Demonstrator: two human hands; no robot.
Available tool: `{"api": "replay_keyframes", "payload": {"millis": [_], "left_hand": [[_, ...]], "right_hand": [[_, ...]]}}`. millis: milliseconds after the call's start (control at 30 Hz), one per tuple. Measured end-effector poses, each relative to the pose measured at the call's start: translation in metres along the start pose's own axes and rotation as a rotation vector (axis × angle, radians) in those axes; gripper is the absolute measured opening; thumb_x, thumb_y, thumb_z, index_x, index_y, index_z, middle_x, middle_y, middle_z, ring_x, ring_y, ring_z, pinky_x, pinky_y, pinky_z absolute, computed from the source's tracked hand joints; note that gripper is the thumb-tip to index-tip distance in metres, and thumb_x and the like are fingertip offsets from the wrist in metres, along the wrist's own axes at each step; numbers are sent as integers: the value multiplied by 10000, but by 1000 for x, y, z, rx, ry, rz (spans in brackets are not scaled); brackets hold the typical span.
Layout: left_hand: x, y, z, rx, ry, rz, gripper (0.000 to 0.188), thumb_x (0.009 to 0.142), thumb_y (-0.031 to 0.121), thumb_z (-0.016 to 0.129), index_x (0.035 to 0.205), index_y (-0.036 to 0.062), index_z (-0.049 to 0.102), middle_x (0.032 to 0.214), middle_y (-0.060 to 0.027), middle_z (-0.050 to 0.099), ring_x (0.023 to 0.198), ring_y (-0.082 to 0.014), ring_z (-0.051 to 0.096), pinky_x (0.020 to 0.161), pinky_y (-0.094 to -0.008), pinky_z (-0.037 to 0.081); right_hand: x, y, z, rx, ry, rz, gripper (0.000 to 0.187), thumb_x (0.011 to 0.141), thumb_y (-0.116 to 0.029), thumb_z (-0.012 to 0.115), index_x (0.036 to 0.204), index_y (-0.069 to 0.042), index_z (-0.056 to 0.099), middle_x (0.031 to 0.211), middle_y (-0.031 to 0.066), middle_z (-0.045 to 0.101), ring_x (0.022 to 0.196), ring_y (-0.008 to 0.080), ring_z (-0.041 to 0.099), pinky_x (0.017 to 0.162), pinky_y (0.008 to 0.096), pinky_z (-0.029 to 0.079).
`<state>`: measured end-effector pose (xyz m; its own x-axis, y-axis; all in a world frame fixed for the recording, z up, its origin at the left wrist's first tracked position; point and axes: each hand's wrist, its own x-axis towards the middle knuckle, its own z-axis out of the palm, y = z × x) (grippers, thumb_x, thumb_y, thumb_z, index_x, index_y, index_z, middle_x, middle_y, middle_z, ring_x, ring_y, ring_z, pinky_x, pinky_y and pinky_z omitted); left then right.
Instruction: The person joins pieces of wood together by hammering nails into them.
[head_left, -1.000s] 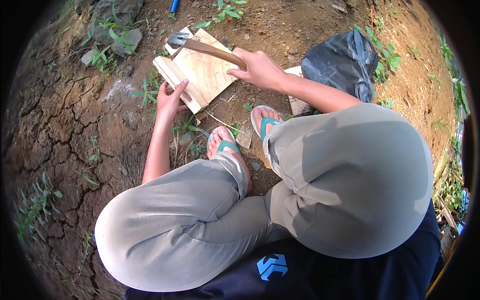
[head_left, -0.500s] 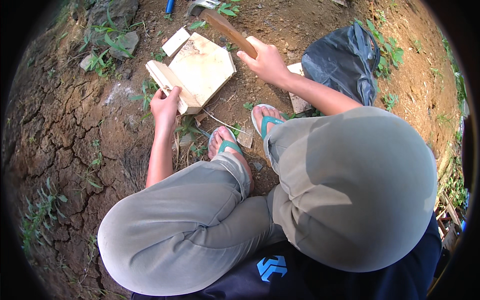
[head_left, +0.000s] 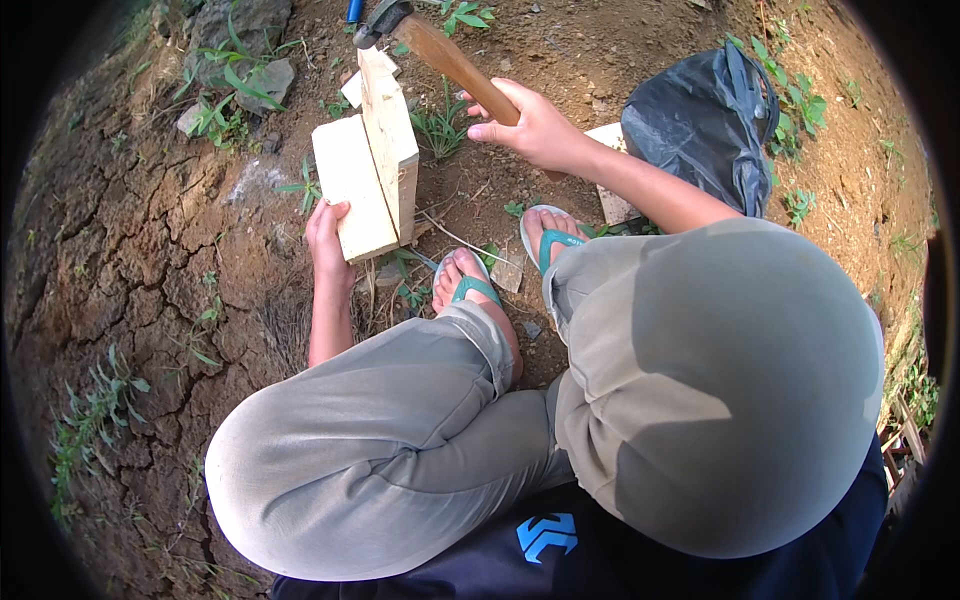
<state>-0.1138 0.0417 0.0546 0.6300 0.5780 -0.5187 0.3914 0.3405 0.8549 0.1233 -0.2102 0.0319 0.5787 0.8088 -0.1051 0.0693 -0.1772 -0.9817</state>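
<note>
My left hand (head_left: pixel 328 238) is closed around the near left edge of a joined pair of pale wooden boards. One board (head_left: pixel 350 180) faces up toward me, and the other board (head_left: pixel 390 130) stands on edge against its right side. My right hand (head_left: pixel 530 125) grips the wooden handle of a hammer (head_left: pixel 455 65). The hammer's metal head is raised near the far end of the standing board; whether they touch I cannot tell. Behind the boards lies a small wood offcut (head_left: pixel 352 90), partly hidden.
A black plastic bag (head_left: pixel 700 125) sits at the right, beside a flat light-coloured piece (head_left: pixel 612 190). Stones (head_left: pixel 268 82) and weeds lie far left on cracked soil. My sandalled feet (head_left: pixel 466 280) are just nearer than the boards. A blue object (head_left: pixel 355 10) shows at the top edge.
The joined boards have been turned over in my left hand, so the wide board now stands on edge. The hammer has swung slightly, and its head shows more fully.
</note>
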Motion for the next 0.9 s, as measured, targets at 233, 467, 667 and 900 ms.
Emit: {"api": "replay_keyframes", "payload": {"millis": [233,467,667,900], "left_hand": [[-12,-15,33,-186,-187,-77,448,883,222,536,1254,-28,572,1051,-110,685,893,-187,693,799,-313,564],[-29,-20,40,-123,-231,-117,494,884,194,542,1317,-42,560,1151,-148,696,983,-203,706,867,-322,566],[-32,-31,58,-174,-201,-81,420,927,151,568,1301,-38,572,1146,-130,691,997,-168,685,882,-315,550],[-39,-37,75,-197,-136,-116,402,934,159,580,1267,-66,570,1137,-146,694,989,-185,693,889,-332,552]], "right_hand": [[22,-19,-6,73,-41,-49,671,844,-306,872,1356,-20,544,1092,30,538,1104,158,569,1011,340,481],[42,-28,15,53,-107,-140,886,674,-324,976,1368,-21,517,1247,12,453,1188,149,501,1155,357,420],[12,-49,9,378,-113,158,1082,644,-405,987,1483,-12,428,1343,128,556,1248,247,585,1067,385,486],[-4,-107,32,440,99,324,562,768,-185,898,1149,-72,500,1182,97,635,1043,150,651,754,277,562]]}}
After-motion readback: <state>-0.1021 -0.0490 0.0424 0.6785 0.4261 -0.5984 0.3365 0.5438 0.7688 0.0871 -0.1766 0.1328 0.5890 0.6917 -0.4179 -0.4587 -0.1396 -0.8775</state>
